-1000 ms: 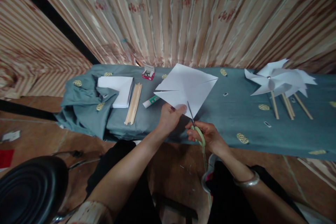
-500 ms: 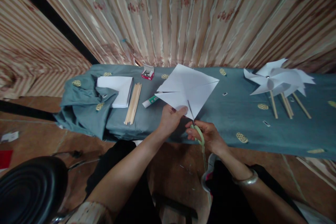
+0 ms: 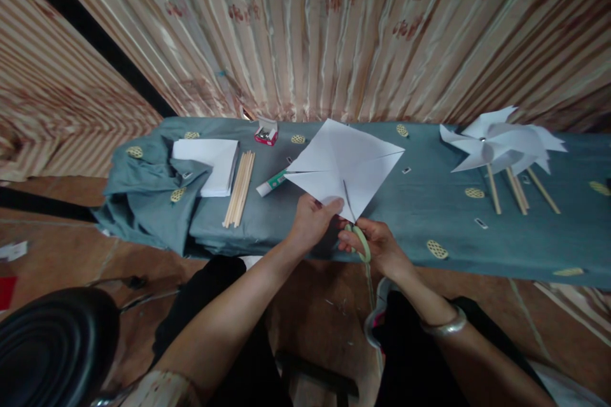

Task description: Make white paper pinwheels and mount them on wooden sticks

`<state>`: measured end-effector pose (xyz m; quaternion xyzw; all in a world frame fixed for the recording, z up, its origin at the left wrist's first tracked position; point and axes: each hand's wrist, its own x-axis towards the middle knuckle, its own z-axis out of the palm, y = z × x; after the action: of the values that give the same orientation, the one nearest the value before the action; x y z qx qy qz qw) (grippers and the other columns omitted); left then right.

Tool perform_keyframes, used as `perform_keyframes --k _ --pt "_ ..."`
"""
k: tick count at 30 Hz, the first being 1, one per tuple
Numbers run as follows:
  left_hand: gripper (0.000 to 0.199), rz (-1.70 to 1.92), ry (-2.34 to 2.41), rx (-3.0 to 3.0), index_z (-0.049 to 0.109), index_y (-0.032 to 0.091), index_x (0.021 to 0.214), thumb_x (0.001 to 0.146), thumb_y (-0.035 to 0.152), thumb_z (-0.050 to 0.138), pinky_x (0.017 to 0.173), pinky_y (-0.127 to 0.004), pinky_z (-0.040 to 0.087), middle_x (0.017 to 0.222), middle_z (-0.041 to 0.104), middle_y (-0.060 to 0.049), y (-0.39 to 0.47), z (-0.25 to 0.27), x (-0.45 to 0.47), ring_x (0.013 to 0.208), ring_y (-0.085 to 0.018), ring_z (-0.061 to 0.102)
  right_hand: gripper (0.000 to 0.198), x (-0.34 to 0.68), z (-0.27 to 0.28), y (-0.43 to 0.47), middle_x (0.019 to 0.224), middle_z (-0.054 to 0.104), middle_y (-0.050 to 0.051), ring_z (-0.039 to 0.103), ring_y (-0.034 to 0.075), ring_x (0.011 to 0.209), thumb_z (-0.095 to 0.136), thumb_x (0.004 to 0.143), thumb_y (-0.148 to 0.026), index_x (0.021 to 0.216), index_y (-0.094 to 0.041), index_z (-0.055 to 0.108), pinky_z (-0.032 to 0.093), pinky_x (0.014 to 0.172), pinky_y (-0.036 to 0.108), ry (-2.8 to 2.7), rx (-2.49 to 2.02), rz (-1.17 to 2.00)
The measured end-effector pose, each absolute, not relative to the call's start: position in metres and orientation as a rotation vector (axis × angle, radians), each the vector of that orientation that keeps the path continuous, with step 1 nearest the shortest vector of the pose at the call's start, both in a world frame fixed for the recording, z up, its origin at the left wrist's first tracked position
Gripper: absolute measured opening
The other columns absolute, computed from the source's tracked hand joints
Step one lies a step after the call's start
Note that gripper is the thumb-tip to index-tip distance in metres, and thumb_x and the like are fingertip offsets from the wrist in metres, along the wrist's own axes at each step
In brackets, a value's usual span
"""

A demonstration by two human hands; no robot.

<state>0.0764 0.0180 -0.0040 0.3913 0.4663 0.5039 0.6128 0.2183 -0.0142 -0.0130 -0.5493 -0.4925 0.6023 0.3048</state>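
My left hand [image 3: 312,219] pinches the near edge of a square sheet of white paper [image 3: 351,146], thumb on top. Slits run inward from the left and right corners of the sheet. In my right hand [image 3: 375,241] is a pair of scissors [image 3: 361,243] with pale green handles, fingers wrapped round them. One blade lies over the sheet at its near corner; the other is hidden beneath. A glue stick [image 3: 272,183] with a green label is partly covered by the paper's left corner.
On the blue-green cloth [image 3: 415,203] lie wooden sticks [image 3: 238,189], folded white paper [image 3: 224,168] and a small red box [image 3: 266,134] holding shiny bits. Several paper pinwheels [image 3: 506,140] on sticks rest at the right. A round black stool [image 3: 52,343] stands at lower left.
The paper has shifted slightly right and toward me, and its left slit looks narrower. Both hands keep their grips, with the scissor blades still at the near corner.
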Motion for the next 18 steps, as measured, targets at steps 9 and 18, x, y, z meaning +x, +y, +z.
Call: perform_keyframes --k 9,18 --pt "0.018 1.178 1.105 0.929 0.058 0.016 0.057 0.063 0.03 0.066 0.053 -0.023 0.042 0.054 0.059 0.001 0.0195 -0.0057 0.0758 0.05 -0.011 0.053 0.042 0.2179 -0.0169 -0.0133 0.055 0.066 0.002 0.058 0.014 0.049 0.08 0.056 -0.053 0.075 -0.018 0.066 0.044 0.046 0.024 -1.232 -1.435 1.62" --pt "0.02 1.134 1.057 0.908 0.058 0.015 0.059 0.063 0.032 0.068 0.051 -0.024 0.044 0.053 0.058 0.001 0.0164 -0.0054 0.0768 0.047 -0.011 0.053 0.044 0.2205 -0.0133 -0.0123 0.053 0.065 0.002 0.056 0.013 0.047 0.077 0.056 -0.06 0.063 -0.018 0.064 0.042 0.045 0.023 -1.299 -1.471 1.58"
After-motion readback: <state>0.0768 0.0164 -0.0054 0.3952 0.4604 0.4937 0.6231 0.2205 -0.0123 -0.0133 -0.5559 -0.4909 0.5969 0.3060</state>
